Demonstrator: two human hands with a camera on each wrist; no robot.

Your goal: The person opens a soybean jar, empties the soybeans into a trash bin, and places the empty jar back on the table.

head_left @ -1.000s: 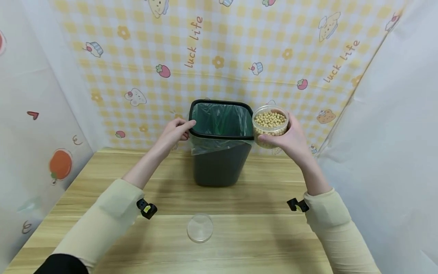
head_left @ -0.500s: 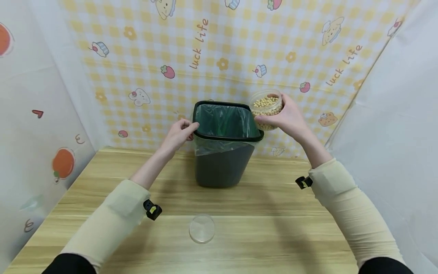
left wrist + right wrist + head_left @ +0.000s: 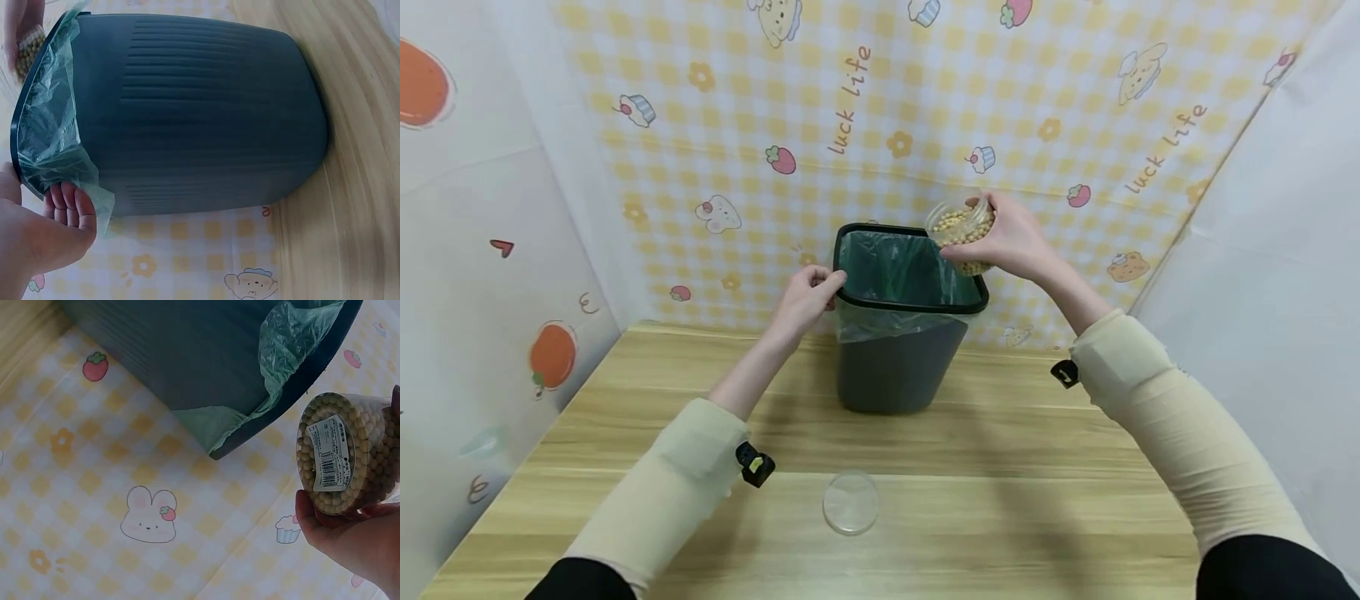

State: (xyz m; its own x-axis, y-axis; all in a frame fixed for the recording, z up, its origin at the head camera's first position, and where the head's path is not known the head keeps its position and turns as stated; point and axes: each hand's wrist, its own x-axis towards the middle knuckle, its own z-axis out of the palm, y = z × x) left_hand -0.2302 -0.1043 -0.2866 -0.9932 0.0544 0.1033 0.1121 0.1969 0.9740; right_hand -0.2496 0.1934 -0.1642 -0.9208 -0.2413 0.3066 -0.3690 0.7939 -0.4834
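Observation:
A dark grey trash bin [image 3: 895, 367] stands on the table, lined with a thin translucent green bag [image 3: 50, 131] folded over its black rim. My left hand [image 3: 808, 296] grips the rim at the left, thumb on top and fingers curled beneath it against the bag's edge. In my right hand [image 3: 1011, 242] is a clear plastic jar [image 3: 961, 229] of round, pale yellow beans, held by its side above the bin's right rim. The jar tilts left, its open mouth toward the bin. A label [image 3: 329, 453] with a barcode shows on its base. The bin's bottom inside is hidden.
A round clear lid [image 3: 851, 502] lies on the wood-grain table [image 3: 955, 533] in front of the bin. Behind the bin hangs a yellow checked cloth [image 3: 737, 142] with cartoon prints. White sheets [image 3: 1285, 300] flank the table on both sides.
My right hand has moved the jar up and left, from beside the bin to above its right rim, and tipped it further left. The left hand keeps its grip on the rim.

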